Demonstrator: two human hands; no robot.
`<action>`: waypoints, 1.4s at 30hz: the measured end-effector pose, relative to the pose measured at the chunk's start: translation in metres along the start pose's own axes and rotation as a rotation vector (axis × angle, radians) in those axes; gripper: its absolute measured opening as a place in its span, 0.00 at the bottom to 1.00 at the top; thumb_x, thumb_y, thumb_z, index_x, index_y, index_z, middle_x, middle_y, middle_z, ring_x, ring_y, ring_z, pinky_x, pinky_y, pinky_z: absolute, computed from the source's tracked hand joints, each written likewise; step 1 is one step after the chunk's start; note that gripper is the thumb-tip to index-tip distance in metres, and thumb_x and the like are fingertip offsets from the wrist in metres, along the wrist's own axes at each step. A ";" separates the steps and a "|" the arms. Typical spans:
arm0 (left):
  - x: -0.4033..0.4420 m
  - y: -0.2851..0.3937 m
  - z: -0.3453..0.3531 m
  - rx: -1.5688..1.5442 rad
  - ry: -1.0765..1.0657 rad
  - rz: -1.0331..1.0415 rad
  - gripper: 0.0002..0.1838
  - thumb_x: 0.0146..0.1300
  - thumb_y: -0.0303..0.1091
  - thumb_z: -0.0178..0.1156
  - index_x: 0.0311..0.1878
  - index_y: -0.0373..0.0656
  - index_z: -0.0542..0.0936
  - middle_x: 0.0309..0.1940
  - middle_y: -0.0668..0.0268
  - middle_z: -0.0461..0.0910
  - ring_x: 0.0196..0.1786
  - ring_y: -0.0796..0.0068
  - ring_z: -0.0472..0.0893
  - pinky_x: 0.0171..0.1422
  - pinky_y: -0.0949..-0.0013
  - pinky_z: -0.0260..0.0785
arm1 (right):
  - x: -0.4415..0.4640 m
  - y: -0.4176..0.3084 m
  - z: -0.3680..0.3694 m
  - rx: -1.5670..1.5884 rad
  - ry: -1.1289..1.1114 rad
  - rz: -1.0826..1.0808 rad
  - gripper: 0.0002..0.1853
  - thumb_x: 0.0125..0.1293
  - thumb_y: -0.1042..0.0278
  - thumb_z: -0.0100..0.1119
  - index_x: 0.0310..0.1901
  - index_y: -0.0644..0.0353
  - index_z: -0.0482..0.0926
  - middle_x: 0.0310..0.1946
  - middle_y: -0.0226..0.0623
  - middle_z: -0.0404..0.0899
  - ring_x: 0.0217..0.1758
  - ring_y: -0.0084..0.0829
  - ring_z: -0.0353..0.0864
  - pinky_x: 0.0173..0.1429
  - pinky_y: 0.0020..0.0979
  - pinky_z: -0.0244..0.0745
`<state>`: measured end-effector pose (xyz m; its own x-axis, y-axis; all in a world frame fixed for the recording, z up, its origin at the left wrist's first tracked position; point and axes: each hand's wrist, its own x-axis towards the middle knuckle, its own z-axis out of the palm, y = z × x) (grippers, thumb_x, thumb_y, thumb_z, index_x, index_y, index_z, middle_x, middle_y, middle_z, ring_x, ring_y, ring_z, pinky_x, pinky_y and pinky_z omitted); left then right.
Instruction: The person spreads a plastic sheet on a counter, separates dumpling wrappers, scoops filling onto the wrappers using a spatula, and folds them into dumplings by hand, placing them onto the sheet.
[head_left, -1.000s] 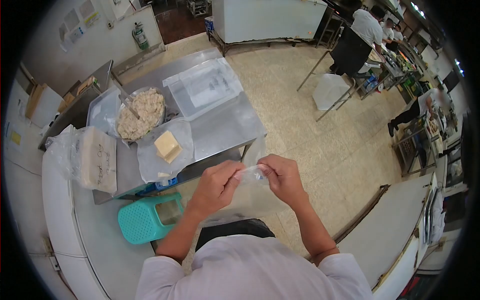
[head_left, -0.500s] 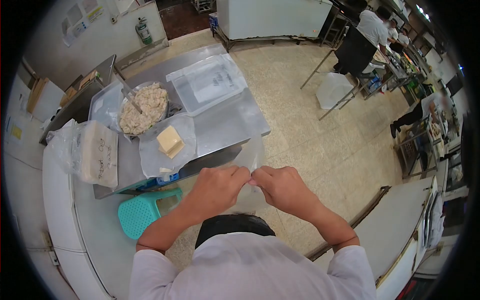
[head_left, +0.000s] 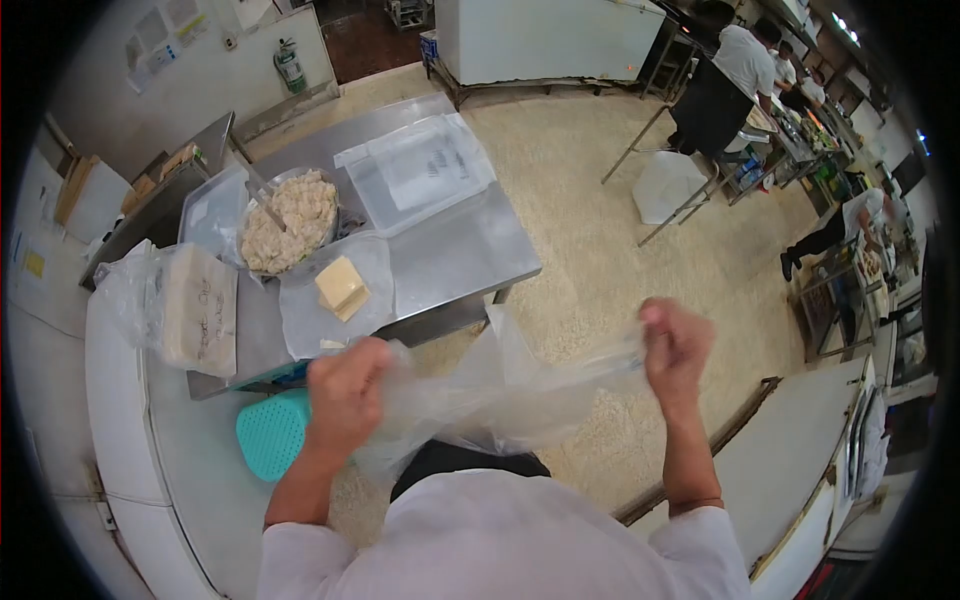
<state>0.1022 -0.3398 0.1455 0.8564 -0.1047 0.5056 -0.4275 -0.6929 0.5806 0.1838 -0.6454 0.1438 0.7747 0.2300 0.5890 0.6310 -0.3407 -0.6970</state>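
A thin clear plastic bag [head_left: 520,390] is stretched wide in front of my body, blurred by motion. My left hand [head_left: 347,393] is closed on its left side, near the table's front edge. My right hand [head_left: 677,350] grips the other side, out over the floor. On the steel table [head_left: 465,250], yellow square slices [head_left: 342,287] lie stacked on a white sheet [head_left: 290,312]. Behind them stands a bowl of pale chunky mixture [head_left: 290,222] with a utensil in it. A clear plastic container [head_left: 415,175] is at the table's back right.
A wrapped white block [head_left: 200,310] with handwriting sits at the table's left end. Below is a turquoise stool [head_left: 272,437]. A black chair [head_left: 710,105] stands at the back right, with several people in white shirts at counters beyond. A white panel [head_left: 790,450] rises at the right.
My hands were together at the bag's edge and have moved far apart, left and right. The bag is now spread wide between them.
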 end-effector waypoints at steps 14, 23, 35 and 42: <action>-0.032 -0.110 0.025 -0.630 0.537 -0.719 0.17 0.80 0.43 0.48 0.36 0.43 0.75 0.17 0.75 0.67 0.17 0.89 0.62 0.20 0.81 0.51 | 0.023 0.120 -0.024 0.423 0.379 0.562 0.17 0.78 0.58 0.52 0.33 0.59 0.76 0.19 0.18 0.65 0.20 0.13 0.60 0.24 0.20 0.54; -0.004 -0.145 0.039 -0.753 0.571 -0.766 0.14 0.80 0.41 0.47 0.42 0.42 0.75 0.19 0.72 0.71 0.16 0.85 0.67 0.17 0.77 0.57 | 0.064 0.181 -0.031 0.291 0.208 0.700 0.19 0.77 0.51 0.53 0.30 0.54 0.77 0.19 0.16 0.63 0.19 0.12 0.58 0.22 0.21 0.51; 0.072 -0.118 0.097 -0.632 0.379 -0.707 0.11 0.79 0.38 0.47 0.43 0.41 0.73 0.16 0.73 0.67 0.11 0.84 0.62 0.13 0.76 0.53 | 0.123 0.137 0.029 -0.234 -0.287 -0.248 0.33 0.64 0.61 0.68 0.69 0.57 0.68 0.64 0.52 0.70 0.69 0.45 0.68 0.74 0.47 0.58; 0.097 -0.199 0.062 -0.927 -0.057 -0.571 0.35 0.66 0.48 0.65 0.73 0.50 0.63 0.39 0.67 0.79 0.51 0.74 0.80 0.56 0.66 0.73 | 0.178 0.199 0.152 0.533 -0.772 0.466 0.07 0.69 0.67 0.63 0.38 0.62 0.81 0.25 0.25 0.77 0.24 0.17 0.75 0.28 0.21 0.71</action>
<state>0.2881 -0.2569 0.0394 0.9999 0.0121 -0.0079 0.0059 0.1547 0.9879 0.4530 -0.5336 0.0475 0.6424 0.7627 -0.0748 0.0537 -0.1422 -0.9884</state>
